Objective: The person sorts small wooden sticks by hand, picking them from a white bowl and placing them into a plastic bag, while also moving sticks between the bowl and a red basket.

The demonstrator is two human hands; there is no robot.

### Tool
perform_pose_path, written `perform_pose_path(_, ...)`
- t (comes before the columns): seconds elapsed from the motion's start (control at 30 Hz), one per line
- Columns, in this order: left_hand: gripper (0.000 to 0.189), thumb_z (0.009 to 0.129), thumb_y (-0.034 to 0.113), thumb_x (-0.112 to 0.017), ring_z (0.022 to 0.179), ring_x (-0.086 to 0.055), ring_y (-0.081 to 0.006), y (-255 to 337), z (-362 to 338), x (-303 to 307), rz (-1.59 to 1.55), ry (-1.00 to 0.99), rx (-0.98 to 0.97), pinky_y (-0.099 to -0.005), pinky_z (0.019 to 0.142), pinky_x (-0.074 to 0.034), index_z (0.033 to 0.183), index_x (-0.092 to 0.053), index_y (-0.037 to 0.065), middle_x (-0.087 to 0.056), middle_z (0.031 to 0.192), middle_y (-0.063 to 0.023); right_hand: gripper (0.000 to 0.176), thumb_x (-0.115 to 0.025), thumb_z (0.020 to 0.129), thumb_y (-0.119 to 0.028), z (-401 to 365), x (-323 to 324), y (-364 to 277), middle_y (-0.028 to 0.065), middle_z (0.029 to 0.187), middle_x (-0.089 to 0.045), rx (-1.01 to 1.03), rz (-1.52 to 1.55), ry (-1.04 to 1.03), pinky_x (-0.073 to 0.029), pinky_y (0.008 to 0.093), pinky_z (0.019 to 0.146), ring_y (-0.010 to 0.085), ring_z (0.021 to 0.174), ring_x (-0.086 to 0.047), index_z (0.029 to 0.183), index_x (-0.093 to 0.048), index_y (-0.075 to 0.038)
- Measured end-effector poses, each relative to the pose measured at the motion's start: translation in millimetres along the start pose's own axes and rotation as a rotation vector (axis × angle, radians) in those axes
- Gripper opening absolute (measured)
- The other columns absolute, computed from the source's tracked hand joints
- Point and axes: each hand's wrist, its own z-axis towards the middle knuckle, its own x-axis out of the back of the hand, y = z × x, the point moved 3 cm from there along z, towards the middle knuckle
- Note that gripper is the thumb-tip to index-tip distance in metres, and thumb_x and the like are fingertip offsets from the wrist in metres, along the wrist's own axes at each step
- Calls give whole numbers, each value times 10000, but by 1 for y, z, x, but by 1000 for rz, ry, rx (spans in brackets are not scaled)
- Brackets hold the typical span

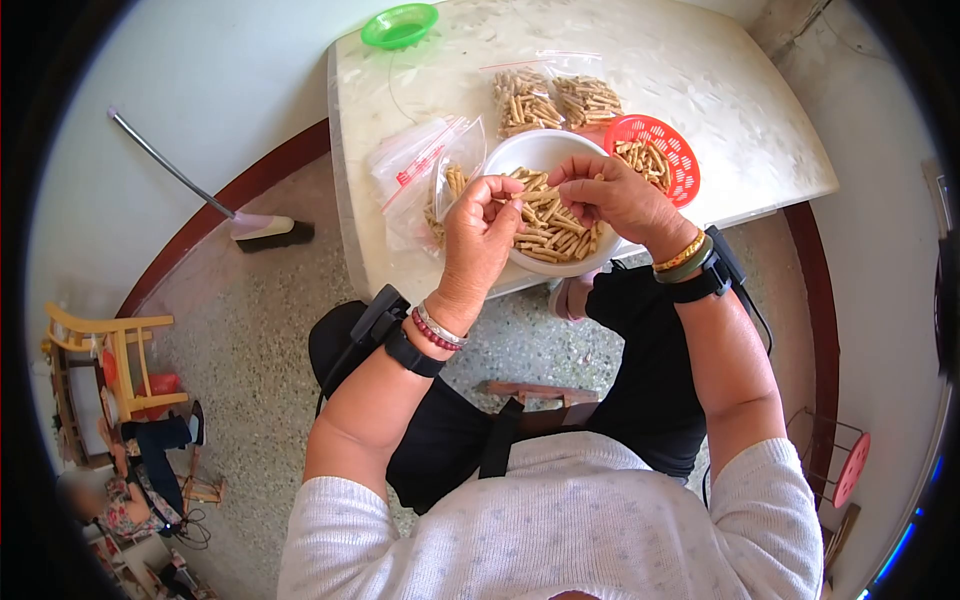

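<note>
A white bowl [540,147] full of short tan sticks [555,237] stands at the table's near edge. Above it my left hand [484,225] pinches one end of a tan stick [536,195]. The fingers of my right hand [618,198] are closed at the stick's other end and partly cover it. Left of the bowl, a clear plastic bag [440,205] with some sticks in it lies beside flat clear bags with red print [415,168]. A red perforated basket [684,175] with more sticks touches the bowl's right side.
Two filled clear bags [525,100] lie behind the bowl on the pale table [700,60]. A green dish [400,27] sits at the far left corner. A broom [270,232] leans at the left wall. Another person [125,500] sits by a wooden chair [125,365] at lower left.
</note>
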Motion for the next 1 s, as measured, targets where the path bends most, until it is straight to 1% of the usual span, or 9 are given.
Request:
perform_pose_path(0.13,102,931,50,-568,643,-528,-38,-3,1,1,-77,-4,86,-170,544,-421,1030,-583,28,-596,817,-9,138,-587,911,-117,0,2,0,-49,734,-521,20,-14,-9,-428,182,574,34,642,-497,1023,-606,-38)
perform_pose_path(0.2,121,957,145,-574,620,-517,-41,-5,0,2,-223,-17,148,-173,521,-405,999,-587,32,-598,801,-12,135,-591,910,-115,-1,2,-1,-52,728,-516,24,-22,-3,-423,180,573,32,635,-492,1021,-606,-39)
perform_pose_path(0.37,211,974,257,-564,575,-498,-39,-8,-1,5,-192,-11,189,-172,482,-377,919,-593,56,-581,733,5,137,-600,909,-115,-3,-1,-4,-62,713,-499,17,6,-4,-399,176,556,26,615,-469,1026,-607,-45)
perform_pose_path(0.4,234,975,282,-561,560,-492,-38,-9,-1,5,-178,-4,201,-171,469,-369,891,-594,66,-574,709,12,143,-600,910,-114,-6,-7,-10,-67,708,-488,15,-74,8,-386,175,548,24,606,-455,1037,-606,-50)
perform_pose_path(0.47,247,972,295,-566,550,-488,-36,-8,-1,4,-177,1,212,-171,460,-365,874,-597,70,-567,691,18,149,-600,910,-113,-10,-12,-16,-72,702,-477,13,-154,20,-373,174,540,23,597,-441,1048,-605,-55)
perform_pose_path(0.67,305,954,350,-587,518,-477,-40,-11,0,7,-196,34,296,-177,436,-352,817,-609,78,-550,649,23,216,-657,878,-130,-8,-12,-15,-86,702,-442,92,-232,-66,-355,188,629,19,666,-418,1075,-593,-68)
perform_pose_path(0.73,315,950,359,-591,512,-476,-42,-13,-1,8,-214,36,308,-178,432,-351,808,-611,79,-548,644,21,217,-681,860,-128,-9,-13,-17,-86,714,-442,159,-307,-32,-358,206,668,26,703,-417,1053,-600,-71)
perform_pose_path(0.97,323,947,367,-593,503,-467,-51,-15,-2,7,-273,45,342,-183,429,-348,813,-615,74,-550,646,14,120,-679,862,-114,-3,-17,-17,-81,749,-484,220,-360,41,-378,211,692,32,727,-432,960,-627,-69)
perform_pose_path(1.0,325,947,370,-593,502,-465,-51,-15,-2,7,-300,43,341,-185,429,-349,817,-617,73,-550,647,13,115,-680,865,-116,-3,-19,-19,-82,745,-488,254,-399,93,-382,214,698,32,734,-436,953,-628,-64)
